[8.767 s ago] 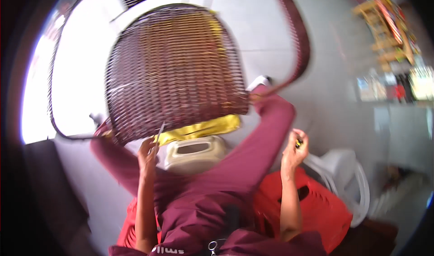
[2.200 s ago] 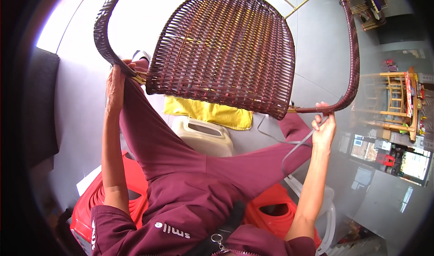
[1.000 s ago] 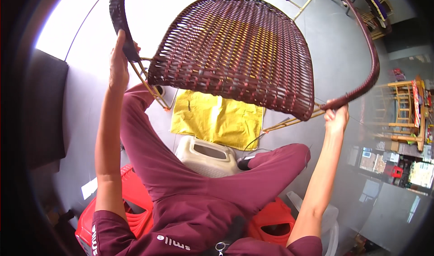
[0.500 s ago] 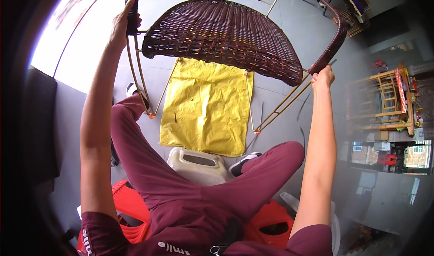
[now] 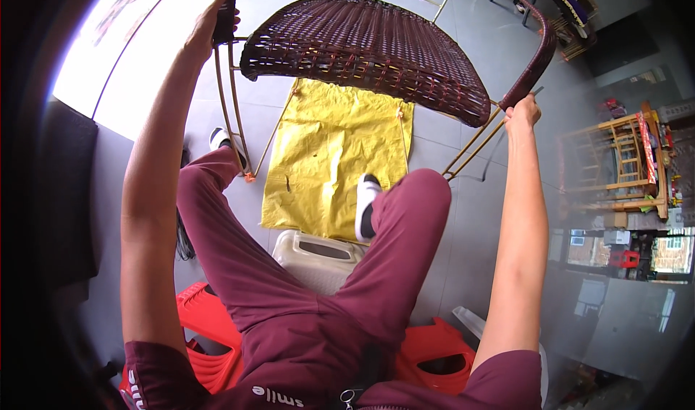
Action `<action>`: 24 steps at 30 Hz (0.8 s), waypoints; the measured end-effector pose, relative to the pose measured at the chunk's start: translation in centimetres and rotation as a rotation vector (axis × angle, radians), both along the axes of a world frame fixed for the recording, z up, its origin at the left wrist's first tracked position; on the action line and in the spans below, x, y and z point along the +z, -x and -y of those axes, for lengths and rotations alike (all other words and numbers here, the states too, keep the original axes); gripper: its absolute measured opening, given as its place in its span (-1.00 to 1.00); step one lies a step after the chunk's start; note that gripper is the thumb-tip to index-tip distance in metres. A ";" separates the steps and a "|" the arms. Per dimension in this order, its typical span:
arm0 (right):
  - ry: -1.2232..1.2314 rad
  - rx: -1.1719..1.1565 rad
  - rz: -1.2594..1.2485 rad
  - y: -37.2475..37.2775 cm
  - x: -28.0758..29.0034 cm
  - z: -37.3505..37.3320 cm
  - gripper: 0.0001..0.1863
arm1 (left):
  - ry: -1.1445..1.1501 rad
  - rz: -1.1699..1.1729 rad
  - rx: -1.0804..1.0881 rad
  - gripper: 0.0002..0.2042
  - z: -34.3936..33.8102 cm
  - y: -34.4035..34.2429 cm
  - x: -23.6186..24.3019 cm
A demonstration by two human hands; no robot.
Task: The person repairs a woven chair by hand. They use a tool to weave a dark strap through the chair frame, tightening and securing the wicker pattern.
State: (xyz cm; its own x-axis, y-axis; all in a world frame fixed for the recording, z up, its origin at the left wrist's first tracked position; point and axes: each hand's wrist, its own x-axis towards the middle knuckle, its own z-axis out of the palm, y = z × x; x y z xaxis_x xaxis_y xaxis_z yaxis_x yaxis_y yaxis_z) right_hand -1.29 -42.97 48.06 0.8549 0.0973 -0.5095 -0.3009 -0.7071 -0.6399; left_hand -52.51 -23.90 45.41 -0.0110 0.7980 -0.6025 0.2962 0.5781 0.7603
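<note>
A wicker armchair (image 5: 369,44) with a dark maroon woven seat and thin brassy metal legs stands in front of me. My left hand (image 5: 210,25) is closed around its dark left armrest (image 5: 226,12). At the opposite side my right hand (image 5: 523,112) grips the front end of the woven right armrest (image 5: 537,62), where it meets the metal frame. A short, thin grey tip pokes out past that hand; what it belongs to is hidden. Under the seat, a creased yellow sheet (image 5: 318,149) lies on the floor.
Between my legs is a beige plastic stool (image 5: 316,248). Red plastic stool parts (image 5: 210,316) show on both sides beneath me. Wooden frames (image 5: 622,160) stand far right, and a dark block (image 5: 72,193) is at the left. My right foot (image 5: 367,200) rests on the yellow sheet's edge.
My right foot has shifted from beside the stool onto the yellow sheet, and my right knee has swung inward. In view, the chair sits slightly higher and farther right; both hands keep their hold.
</note>
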 end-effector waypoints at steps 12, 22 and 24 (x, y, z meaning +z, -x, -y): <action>-0.240 -0.047 0.084 -4.3 -3.1 2.8 -0.71 | -0.053 0.332 -0.182 -0.49 2.8 -2.3 -0.8; -0.289 0.151 0.091 -9.9 -6.8 0.8 -0.73 | 0.173 0.008 0.100 -0.38 -2.9 -4.4 -4.4; -0.313 0.194 0.121 -12.1 -7.7 0.5 -0.73 | 0.204 -0.007 0.146 -0.41 -3.5 -6.7 -5.0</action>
State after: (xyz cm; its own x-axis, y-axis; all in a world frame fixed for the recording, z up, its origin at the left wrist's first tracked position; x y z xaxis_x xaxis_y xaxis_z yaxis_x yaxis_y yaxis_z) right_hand 10.76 -43.47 40.37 0.8576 0.3978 -0.3260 -0.0896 -0.5086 -0.8563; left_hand -45.85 -20.41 40.46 -0.1219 0.6496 -0.7504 0.2032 0.7564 0.6218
